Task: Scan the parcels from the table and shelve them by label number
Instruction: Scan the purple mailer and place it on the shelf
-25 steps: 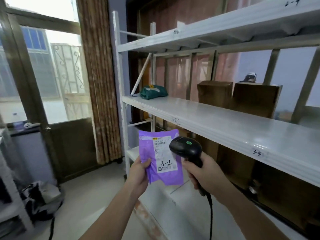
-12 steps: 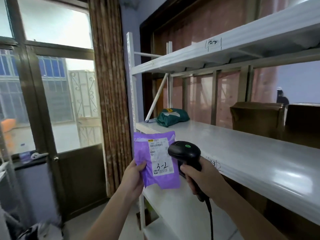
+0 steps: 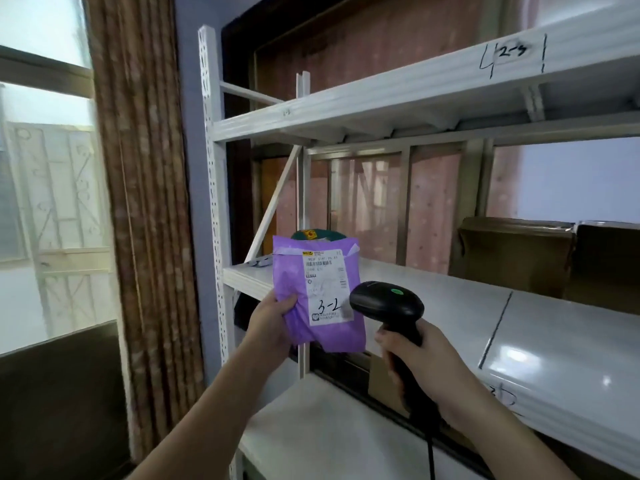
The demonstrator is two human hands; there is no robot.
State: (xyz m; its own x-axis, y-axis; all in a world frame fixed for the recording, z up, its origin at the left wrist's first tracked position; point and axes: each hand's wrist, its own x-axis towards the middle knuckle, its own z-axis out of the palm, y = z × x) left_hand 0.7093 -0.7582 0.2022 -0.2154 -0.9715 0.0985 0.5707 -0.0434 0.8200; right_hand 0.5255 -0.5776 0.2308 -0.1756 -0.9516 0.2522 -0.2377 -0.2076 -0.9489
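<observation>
**Purple parcel marked "3-2" held up at the white rack**

Head view: I see the left hand (image 3: 273, 323) gripping the purple parcel (image 3: 322, 292) by its lower left edge, thumb curled over the front and the other fingers hidden behind the bag. The parcel stands nearly upright in the air, in front of the white shelving rack (image 3: 216, 209), level with the rack's middle shelf (image 3: 450, 299) and just inside its front left post. Its white shipping label (image 3: 327, 289) faces me, with "3-2" handwritten in black near the bottom.

The right hand (image 3: 426, 362) is wrapped around the handle of the black barcode scanner (image 3: 388, 303), fingers curled tight on the grip. The scanner's head sits just to the right of the parcel, overlapping the label's lower right corner, a green dot showing on its top. Its black cable (image 3: 431, 459) drops below the hand.

On the rack's middle shelf, a green parcel (image 3: 311, 234) peeks out directly behind the purple one, and brown cardboard boxes (image 3: 512, 254) stand at the back, well to the right. The rack's upper shelf (image 3: 415, 95) carries the handwritten mark "2-3" on its front edge. A brown curtain (image 3: 138, 202) hangs left of the rack, beside a window (image 3: 45, 168).
</observation>
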